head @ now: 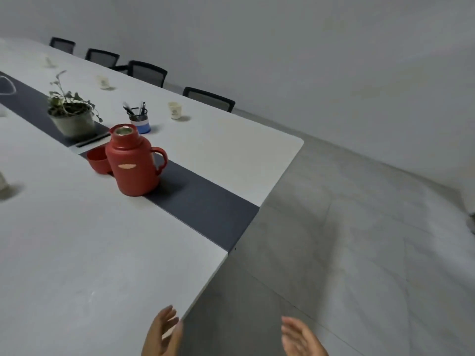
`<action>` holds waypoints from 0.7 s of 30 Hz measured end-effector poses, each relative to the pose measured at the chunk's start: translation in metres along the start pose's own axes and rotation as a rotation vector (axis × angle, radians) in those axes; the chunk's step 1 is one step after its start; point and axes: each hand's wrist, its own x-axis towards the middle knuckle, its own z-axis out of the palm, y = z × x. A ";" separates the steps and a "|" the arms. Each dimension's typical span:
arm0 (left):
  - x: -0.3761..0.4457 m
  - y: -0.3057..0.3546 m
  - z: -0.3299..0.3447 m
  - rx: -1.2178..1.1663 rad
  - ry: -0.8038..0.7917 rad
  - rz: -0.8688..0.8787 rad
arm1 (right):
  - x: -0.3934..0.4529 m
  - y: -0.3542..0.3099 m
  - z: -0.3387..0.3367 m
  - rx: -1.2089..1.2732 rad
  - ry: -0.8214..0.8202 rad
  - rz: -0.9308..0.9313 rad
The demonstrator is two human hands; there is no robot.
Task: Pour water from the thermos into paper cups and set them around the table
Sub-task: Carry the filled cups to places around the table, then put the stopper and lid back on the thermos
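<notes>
So the bench [90,253] took up most of the shot, a long white thing with a dark strip [203,201] running down its middle. Grey floor [359,227] off to the right, plain wall behind. Four chairs [147,71] were tucked in along the far side.

Then the thermos [135,163], red, upright, lid off so you could see the metal mouth, handle pointing right. It stood partly on the dark strip, near the end of the bench. Its red cap [97,160] sat mouth-up, touching it on the left.

Behind that was a plant [72,114] in a grey pot, also on the strip, and a pen pot [139,119] just beside it to the right.

Both hands were at the bottom edge, holding nothing. Left hand [163,332] was spread, fingers straight and slightly apart, over the bench corner. Right hand [302,337] was loose too, fingers relaxed, out over the floor. Well away from the thermos, both of them.

Paper cups were set out along the far side: cup [175,110] near the closest chair, another cup [104,81] further up, and a third cup [49,61] way back, pretty blurry. Couldn't tell if any had water in them.
</notes>
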 end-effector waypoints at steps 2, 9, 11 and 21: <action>0.029 0.026 0.008 -0.031 0.078 0.098 | 0.038 -0.032 0.013 -0.031 0.026 -0.094; 0.118 0.079 0.019 -0.029 0.167 0.186 | 0.170 -0.090 0.055 -0.109 -0.175 -0.238; 0.137 0.084 0.017 -0.031 0.255 0.175 | 0.207 -0.106 0.077 -0.141 -0.276 -0.252; 0.265 0.153 0.026 -0.017 0.737 0.139 | 0.399 -0.206 0.222 -0.255 -0.778 -0.386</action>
